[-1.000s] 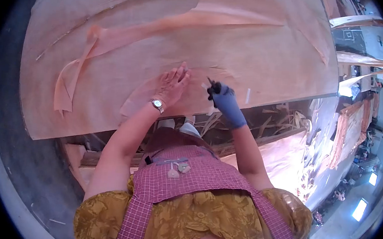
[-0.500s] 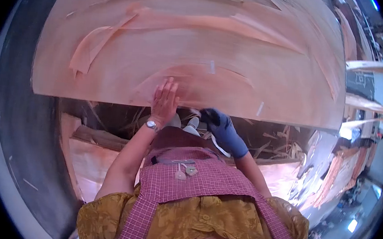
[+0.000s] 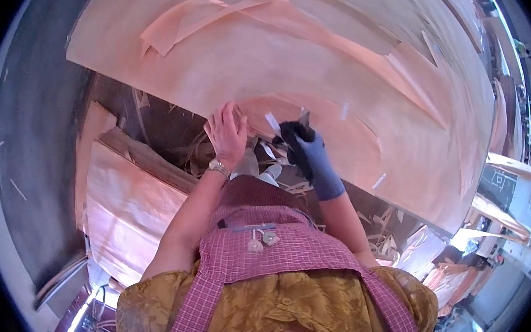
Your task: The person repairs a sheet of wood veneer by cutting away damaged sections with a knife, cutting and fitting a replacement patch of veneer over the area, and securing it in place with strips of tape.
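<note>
A wide sheet of pale wood veneer (image 3: 222, 81) lies across the top of the stack in front of me. My left hand (image 3: 226, 135), bare and with a watch at the wrist, rests at its near edge with fingers stretched out. My right hand (image 3: 301, 147) wears a blue-grey glove with black fingers and is closed just above the same edge. A strip of white tape (image 3: 272, 123) sticks out at its fingertips. Above the fist projects a flat, dark, blade-like piece (image 3: 305, 117); its kind is unclear. A thin curved veneer patch (image 3: 335, 112) lies under the right hand's area.
More white tape strips (image 3: 380, 180) are stuck on the sheet. Loose pinkish veneer pieces (image 3: 277, 14) lie farther back. Scraps litter the floor between the stack and my feet. Another veneer stack (image 3: 128, 205) stands at the left, and boards (image 3: 501, 216) jut in at the right.
The view has turned, so the sheet's edge now slants down to the right. My right hand has risen from below the edge to over the sheet, bringing the tape. My left hand stays near the edge.
</note>
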A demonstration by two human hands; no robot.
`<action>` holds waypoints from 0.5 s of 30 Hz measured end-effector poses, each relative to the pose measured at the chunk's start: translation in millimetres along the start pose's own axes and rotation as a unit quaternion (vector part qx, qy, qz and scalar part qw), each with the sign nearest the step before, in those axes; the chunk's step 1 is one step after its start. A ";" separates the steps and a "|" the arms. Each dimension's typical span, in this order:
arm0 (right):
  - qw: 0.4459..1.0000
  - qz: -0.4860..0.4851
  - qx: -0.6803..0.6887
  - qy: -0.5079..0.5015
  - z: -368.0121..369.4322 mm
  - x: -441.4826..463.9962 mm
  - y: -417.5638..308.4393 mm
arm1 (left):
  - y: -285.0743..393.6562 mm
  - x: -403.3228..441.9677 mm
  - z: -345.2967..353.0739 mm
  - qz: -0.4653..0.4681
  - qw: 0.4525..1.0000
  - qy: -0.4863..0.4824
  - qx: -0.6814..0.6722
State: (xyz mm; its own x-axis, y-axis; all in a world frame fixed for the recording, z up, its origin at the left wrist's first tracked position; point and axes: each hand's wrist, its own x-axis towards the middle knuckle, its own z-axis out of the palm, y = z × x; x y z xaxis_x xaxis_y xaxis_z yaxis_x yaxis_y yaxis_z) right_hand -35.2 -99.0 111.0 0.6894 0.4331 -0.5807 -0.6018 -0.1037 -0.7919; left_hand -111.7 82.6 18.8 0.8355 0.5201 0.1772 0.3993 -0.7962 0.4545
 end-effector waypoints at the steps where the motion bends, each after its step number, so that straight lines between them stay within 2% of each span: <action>1: 0.999 0.017 -0.029 -0.025 -2.2 -13.2 -3.4 | -3.3 6.9 0.3 -0.044 0.999 0.011 -0.007; 3: 0.992 0.047 -0.087 -0.075 -5.5 -36.5 -7.5 | -12.9 18.4 3.2 -0.041 0.999 -0.007 -0.005; 6: 0.988 0.072 -0.087 -0.108 -9.2 -55.2 4.5 | -15.4 23.2 5.9 -0.031 0.999 -0.015 -0.026; 13: 0.985 0.089 -0.088 -0.115 -7.2 -59.8 24.2 | -13.4 22.5 2.3 -0.051 0.996 -0.026 -0.065; 15: 0.988 0.065 -0.100 -0.099 -7.2 -59.2 30.3 | -16.9 28.7 1.4 -0.059 0.994 -0.065 -0.062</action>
State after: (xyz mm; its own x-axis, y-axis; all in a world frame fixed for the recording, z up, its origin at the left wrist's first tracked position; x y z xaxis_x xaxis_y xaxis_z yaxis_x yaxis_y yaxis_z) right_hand -91.4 -134.2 120.1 0.5075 0.5695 -0.6466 -0.5749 -0.3351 -0.7464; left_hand -94.0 110.6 14.9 0.8306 0.5568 0.0062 0.4545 -0.6842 0.5703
